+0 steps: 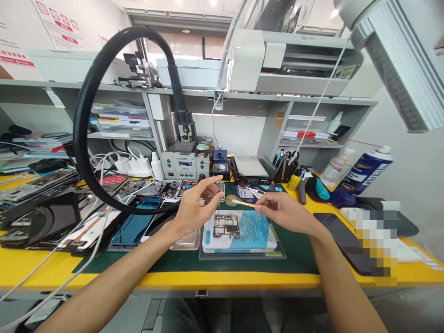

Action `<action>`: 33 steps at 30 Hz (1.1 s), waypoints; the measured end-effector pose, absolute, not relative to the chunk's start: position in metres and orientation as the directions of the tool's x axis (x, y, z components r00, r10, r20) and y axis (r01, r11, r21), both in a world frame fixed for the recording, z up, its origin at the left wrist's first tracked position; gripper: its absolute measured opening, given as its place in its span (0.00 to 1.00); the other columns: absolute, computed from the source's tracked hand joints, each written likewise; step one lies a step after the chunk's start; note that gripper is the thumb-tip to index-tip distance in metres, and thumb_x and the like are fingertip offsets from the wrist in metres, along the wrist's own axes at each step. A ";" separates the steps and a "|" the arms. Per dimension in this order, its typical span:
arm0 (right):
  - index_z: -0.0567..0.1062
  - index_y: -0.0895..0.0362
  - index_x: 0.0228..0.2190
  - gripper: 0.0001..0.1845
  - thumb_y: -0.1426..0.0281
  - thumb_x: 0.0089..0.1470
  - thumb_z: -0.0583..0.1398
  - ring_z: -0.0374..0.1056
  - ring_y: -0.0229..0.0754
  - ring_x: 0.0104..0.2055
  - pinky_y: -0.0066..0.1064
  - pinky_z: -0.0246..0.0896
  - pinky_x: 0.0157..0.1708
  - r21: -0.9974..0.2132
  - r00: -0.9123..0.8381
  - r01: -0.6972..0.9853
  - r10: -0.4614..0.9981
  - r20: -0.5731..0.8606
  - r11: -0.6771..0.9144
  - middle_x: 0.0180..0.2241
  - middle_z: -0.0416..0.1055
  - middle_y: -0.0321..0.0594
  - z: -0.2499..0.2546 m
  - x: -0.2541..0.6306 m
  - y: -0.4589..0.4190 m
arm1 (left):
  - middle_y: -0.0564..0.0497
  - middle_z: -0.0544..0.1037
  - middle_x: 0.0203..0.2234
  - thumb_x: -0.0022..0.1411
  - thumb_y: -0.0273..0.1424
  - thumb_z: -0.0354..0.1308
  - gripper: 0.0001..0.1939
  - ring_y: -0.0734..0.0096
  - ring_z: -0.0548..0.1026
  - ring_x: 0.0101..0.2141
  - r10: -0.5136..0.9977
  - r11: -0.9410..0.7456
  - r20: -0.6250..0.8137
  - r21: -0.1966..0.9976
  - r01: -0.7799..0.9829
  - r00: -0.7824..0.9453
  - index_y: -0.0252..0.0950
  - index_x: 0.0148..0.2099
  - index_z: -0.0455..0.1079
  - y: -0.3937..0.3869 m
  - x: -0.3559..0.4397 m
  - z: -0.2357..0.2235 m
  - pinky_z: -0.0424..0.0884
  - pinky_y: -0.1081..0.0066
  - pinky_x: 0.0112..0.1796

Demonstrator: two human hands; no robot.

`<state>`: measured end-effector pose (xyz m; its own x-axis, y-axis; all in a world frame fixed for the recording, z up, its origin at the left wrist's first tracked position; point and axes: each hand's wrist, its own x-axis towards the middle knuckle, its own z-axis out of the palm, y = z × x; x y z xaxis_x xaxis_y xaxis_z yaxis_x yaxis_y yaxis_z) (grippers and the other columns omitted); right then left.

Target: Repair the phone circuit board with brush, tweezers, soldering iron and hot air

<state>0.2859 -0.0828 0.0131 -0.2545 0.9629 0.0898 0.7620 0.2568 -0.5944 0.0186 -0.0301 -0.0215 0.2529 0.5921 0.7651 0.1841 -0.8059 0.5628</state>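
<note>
My left hand (197, 201) is over the left part of the circuit board, thumb and fingers curled in a pinch. A thin dark tool (218, 211), perhaps tweezers, runs down from these fingers towards the board; most of it is hidden. The circuit board (229, 225) lies flat on a blue and white box (258, 231). Between the thumb and fingers of my right hand (284, 210) is a slim yellowish stick with a pale tip (244, 203), pointing left above the box's far edge. Just behind that tip sits a small round yellowish dish (229, 200).
Beneath the box is a grey tray (243, 255) on a green mat (294, 259). Phones and phone parts (135, 222) crowd the left. A black hose (78, 115) loops up from a soldering station (185, 165). On the right lie a dark phone (343, 240) and a spray can (369, 171).
</note>
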 end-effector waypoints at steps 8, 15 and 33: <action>0.77 0.57 0.33 0.13 0.60 0.62 0.59 0.61 0.39 0.27 0.30 0.53 0.26 -0.605 -0.264 0.749 0.959 0.099 0.269 0.25 0.70 0.35 0.013 0.286 -0.083 | 0.55 0.79 0.33 0.64 0.26 0.63 0.24 0.81 0.77 0.30 0.559 -0.829 0.812 0.538 0.153 0.171 0.39 0.62 0.66 -0.030 0.019 -0.019 0.75 0.80 0.33; 0.77 0.57 0.34 0.15 0.59 0.61 0.59 0.63 0.39 0.27 0.30 0.53 0.25 -0.618 -0.238 0.744 0.965 0.108 0.253 0.25 0.71 0.37 0.008 0.290 -0.077 | 0.51 0.81 0.34 0.64 0.31 0.64 0.22 0.74 0.79 0.32 0.687 -0.727 0.713 0.678 0.112 0.143 0.37 0.59 0.69 -0.028 0.017 -0.020 0.77 0.74 0.33; 0.77 0.58 0.31 0.12 0.64 0.59 0.59 0.67 0.41 0.27 0.30 0.55 0.25 -0.636 -0.266 0.726 0.960 0.091 0.262 0.26 0.75 0.39 0.002 0.285 -0.070 | 0.46 0.82 0.32 0.65 0.42 0.61 0.15 0.68 0.80 0.34 0.818 -0.531 0.490 0.845 0.068 0.301 0.35 0.39 0.69 -0.016 0.008 -0.016 0.76 0.71 0.33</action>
<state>0.2851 -0.0696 0.0015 -0.2663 0.9596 0.0912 0.7262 0.2619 -0.6356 0.0081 -0.0160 -0.0159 0.3012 0.8182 0.4897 0.0675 -0.5305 0.8450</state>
